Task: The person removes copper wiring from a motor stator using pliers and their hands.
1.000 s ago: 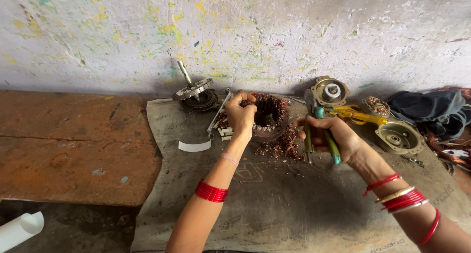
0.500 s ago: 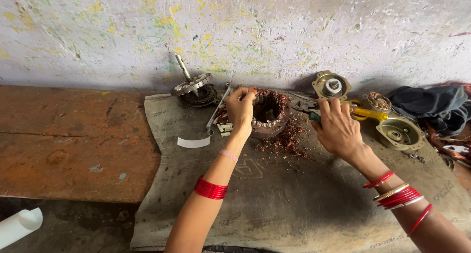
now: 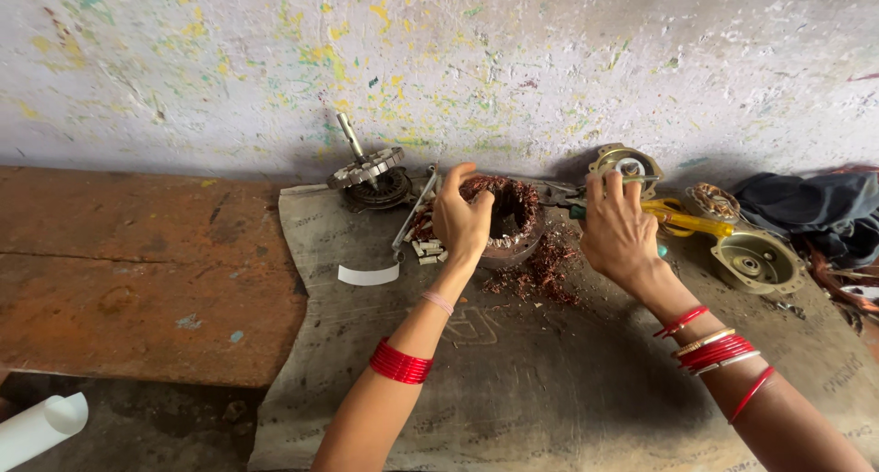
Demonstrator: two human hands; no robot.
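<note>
A grey woven sack (image 3: 568, 380) covers the lower middle and right of the frame, spread over a rust-brown slab (image 3: 137, 261) that fills the left. Along the top runs a pale wall (image 3: 439, 60) flecked with paint.

At upper centre, on the sack, sits the round motor stator (image 3: 511, 217), its copper windings frayed, with loose copper scraps (image 3: 545, 272) scattered just below it. The left hand (image 3: 463, 217) grips the stator's left rim, fingers curled over the edge and thumb raised, closed firmly on it. The right hand (image 3: 621, 232), just right of the stator, has its fingers bunched forward around a green-handled tool (image 3: 575, 210) pointing toward the windings; the hand seems closed on it, though it hides most of the handle.

Right of that lie a yellow-handled screwdriver (image 3: 691, 221) and a round metal end cover (image 3: 756, 261). At upper centre-left rests a rotor with its shaft (image 3: 368, 172). A small white strip (image 3: 368, 274) lies below it.
</note>
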